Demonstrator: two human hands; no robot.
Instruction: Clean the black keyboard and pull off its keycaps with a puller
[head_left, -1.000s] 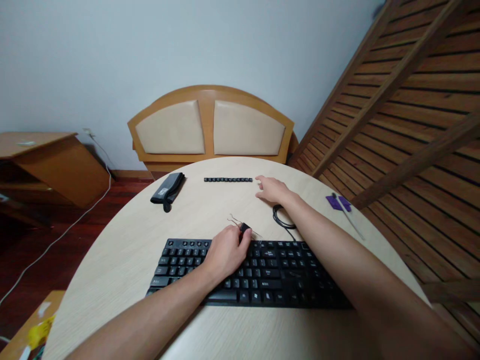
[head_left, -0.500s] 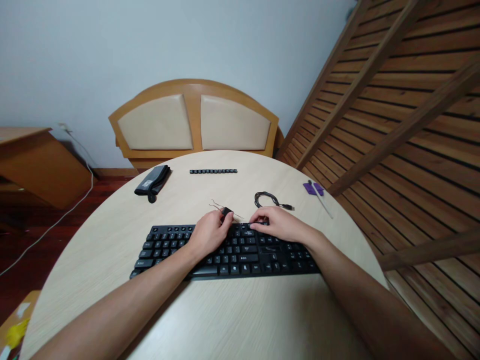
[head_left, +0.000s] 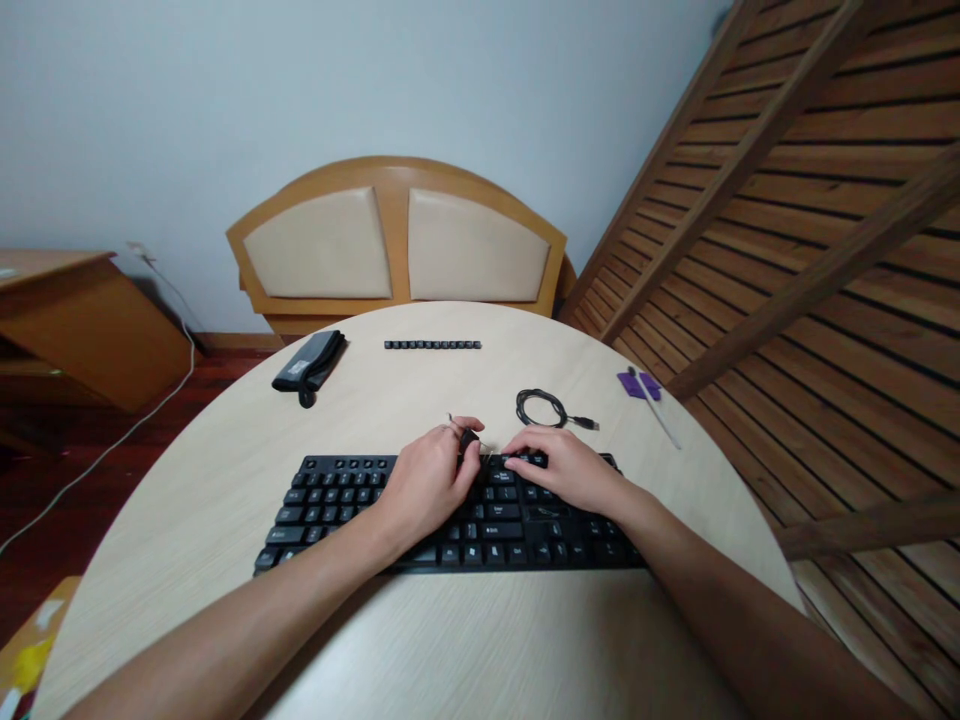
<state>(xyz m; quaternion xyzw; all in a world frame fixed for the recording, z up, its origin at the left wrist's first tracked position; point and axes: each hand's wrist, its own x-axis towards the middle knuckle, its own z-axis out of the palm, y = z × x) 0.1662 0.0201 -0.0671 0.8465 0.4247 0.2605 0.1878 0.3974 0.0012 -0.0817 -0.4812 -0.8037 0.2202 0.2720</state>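
A black keyboard (head_left: 337,500) lies on the round pale wooden table (head_left: 465,650) in front of me. My left hand (head_left: 427,485) rests on the keyboard's upper middle, fingers closed round a wire keycap puller (head_left: 469,438) with a black handle. My right hand (head_left: 566,470) lies on the keys just to the right, fingers curled with the tips pressing on a key in the top rows. A row of several loose black keycaps (head_left: 433,345) is lined up at the far side of the table.
A coiled black USB cable (head_left: 541,408) lies behind my right hand. A grey-black pouch (head_left: 309,362) sits at far left, a purple-handled tool (head_left: 646,390) at far right. A padded wooden chair back (head_left: 397,245) stands beyond the table; slatted wooden frames (head_left: 810,220) lean at right.
My right hand came back from the keycap row to the keyboard's top rows. My left hand lifted the puller off the table and brought it over the keys.
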